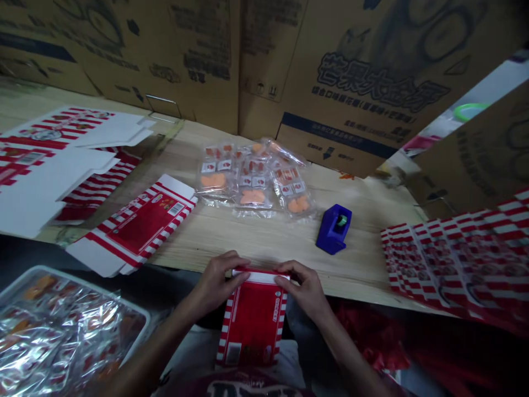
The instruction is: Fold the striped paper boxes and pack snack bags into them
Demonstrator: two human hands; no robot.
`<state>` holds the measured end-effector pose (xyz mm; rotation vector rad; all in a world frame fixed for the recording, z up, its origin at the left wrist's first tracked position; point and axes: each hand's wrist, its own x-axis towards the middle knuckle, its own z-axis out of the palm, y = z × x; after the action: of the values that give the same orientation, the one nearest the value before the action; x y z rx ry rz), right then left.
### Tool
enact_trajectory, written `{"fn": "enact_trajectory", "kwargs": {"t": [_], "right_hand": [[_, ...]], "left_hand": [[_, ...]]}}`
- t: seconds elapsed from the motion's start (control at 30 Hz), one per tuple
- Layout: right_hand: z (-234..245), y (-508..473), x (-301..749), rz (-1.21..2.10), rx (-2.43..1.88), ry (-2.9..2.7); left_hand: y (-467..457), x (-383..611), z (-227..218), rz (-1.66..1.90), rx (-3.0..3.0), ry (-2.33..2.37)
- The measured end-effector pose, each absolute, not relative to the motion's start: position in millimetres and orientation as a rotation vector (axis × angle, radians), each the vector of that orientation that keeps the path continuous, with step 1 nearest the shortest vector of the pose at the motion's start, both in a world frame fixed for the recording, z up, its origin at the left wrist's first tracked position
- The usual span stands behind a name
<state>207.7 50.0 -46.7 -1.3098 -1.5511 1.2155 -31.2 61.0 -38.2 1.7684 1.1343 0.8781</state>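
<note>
A red box with white stripes along its sides (255, 320) lies in front of my body at the table's near edge, its white-topped end pointing away from me. My left hand (221, 278) pinches the left corner of that end, thumb on top. At the right corner, my right hand (303, 284) grips the same end between thumb and fingers. Beyond the hands, several clear packets (253, 179) with orange pieces inside lie in a group on the table. To their right stands a blue tape dispenser (333, 229).
Flattened striped cartons (53, 154) and a folded red box (144, 220) lie on the left. A white tub (142, 314) of clear packets is at lower left. Rows of striped boxes (450, 259) stand on the right. Large brown cartons (264, 110) line the back.
</note>
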Motion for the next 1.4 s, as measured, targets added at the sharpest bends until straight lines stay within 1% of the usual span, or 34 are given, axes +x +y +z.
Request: {"fn": "enact_trajectory", "kwargs": {"t": [0.17,0.3,0.47,0.57,0.73,0.83,0.93,1.03,1.17,1.27,1.33,1.4], "right_hand": [[-32,76,177,1.249,-1.306,-1.787],[-23,91,155,1.329,-1.305,-1.797],[-21,99,146,1.321,-1.283,-1.841],[-22,100,151,1.268,-1.256,-1.911],[-29,89,169,1.118,-1.067,-2.002],[-40,77,178,1.008,-1.003,-1.921],[-52,66,183,0.901,-1.058,-1.834],[-59,59,185,0.848,-1.116,-1.785],[-60,49,187,0.842,-1.137,-1.760],[-59,45,194,0.838,-1.231,-1.666],[-60,47,208,0.744,-1.355,-1.451],[-65,55,231,0.558,-1.465,-1.169]], "left_hand": [[61,-68,-33,0.837,1.840,1.180],[72,-86,-26,0.814,1.730,1.249],[86,-93,-24,0.741,1.732,1.233],[90,-92,-26,0.706,1.753,1.192],[82,-83,-30,0.840,1.874,1.079],[75,-72,-37,0.996,1.982,1.060],[70,-56,-49,1.170,2.159,1.075],[67,-41,-57,1.266,2.225,1.052],[63,-27,-57,1.247,1.998,1.118],[63,-22,-52,1.194,1.775,1.183],[64,-23,-50,1.165,1.682,1.172],[65,-25,-52,1.140,1.583,1.156]]}}
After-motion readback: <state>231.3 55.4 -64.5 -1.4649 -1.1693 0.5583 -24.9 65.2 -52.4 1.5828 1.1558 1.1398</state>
